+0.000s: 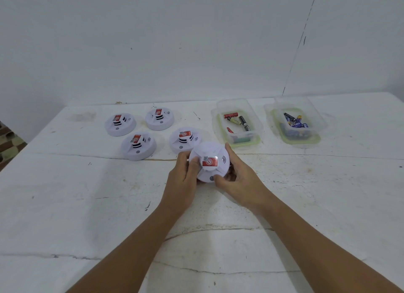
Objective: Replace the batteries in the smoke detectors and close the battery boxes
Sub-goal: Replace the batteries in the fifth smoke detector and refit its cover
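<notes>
Both forearms reach in from the bottom edge over the white, cracked worktop (87,205). Left hand (182,174) and right hand (239,175) hold one white detector (209,161) between them, raised slightly above the worktop near centre, face up, red sticker on its middle dome. Left fingers curl around its left rim, thumb lying on top by the sticker. Right fingers wrap its right rim, thumb pressing the front edge beside the small grey button. Both hands grasping, neither released.

Just behind, touching or nearly overlapping the held unit in view: a second detector (184,139). Further left, three more detectors (138,146) (120,124) (160,118), all lying face up with red stickers, forming a loose cluster, apart from each other.

Right of the cluster, a clear box (237,123) with green-edged lid under it holds mixed batteries (244,123), red, black, gold and green. Further right, a second clear box (298,120) holds mostly blue batteries (295,122). Boxes sit apart.

Behind everything, a plain white wall (175,41).
</notes>
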`<action>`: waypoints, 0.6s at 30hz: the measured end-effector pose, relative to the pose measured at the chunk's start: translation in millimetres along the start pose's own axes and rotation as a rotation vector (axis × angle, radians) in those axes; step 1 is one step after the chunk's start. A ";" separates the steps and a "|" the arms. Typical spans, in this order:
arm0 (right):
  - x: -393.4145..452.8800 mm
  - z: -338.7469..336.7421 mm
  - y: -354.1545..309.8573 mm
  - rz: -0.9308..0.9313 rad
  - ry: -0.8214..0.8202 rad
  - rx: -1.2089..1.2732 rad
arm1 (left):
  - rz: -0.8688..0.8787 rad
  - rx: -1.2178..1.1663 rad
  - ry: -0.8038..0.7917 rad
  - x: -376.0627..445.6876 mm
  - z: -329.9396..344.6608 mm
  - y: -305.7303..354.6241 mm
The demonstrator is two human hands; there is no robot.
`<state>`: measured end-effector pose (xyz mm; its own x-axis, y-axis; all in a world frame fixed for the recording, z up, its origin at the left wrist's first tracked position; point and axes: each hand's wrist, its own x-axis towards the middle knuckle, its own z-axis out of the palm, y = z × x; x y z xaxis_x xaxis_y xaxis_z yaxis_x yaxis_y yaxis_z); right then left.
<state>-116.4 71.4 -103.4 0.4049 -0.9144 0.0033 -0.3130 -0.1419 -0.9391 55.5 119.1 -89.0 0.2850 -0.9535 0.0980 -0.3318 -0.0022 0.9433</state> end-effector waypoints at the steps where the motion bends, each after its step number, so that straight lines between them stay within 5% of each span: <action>1: -0.2 0.1 0.0 0.002 0.005 -0.003 | 0.003 -0.003 0.001 0.2 0.2 0.2; 18: 0.6 1.1 3.1 -0.002 -0.003 0.026 | 0.006 -0.034 0.004 0.5 0.7 -2.5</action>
<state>-116.2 70.8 -106.7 0.4078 -0.9131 0.0045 -0.2894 -0.1340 -0.9478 55.8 118.4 -91.6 0.2868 -0.9522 0.1048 -0.3025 0.0137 0.9530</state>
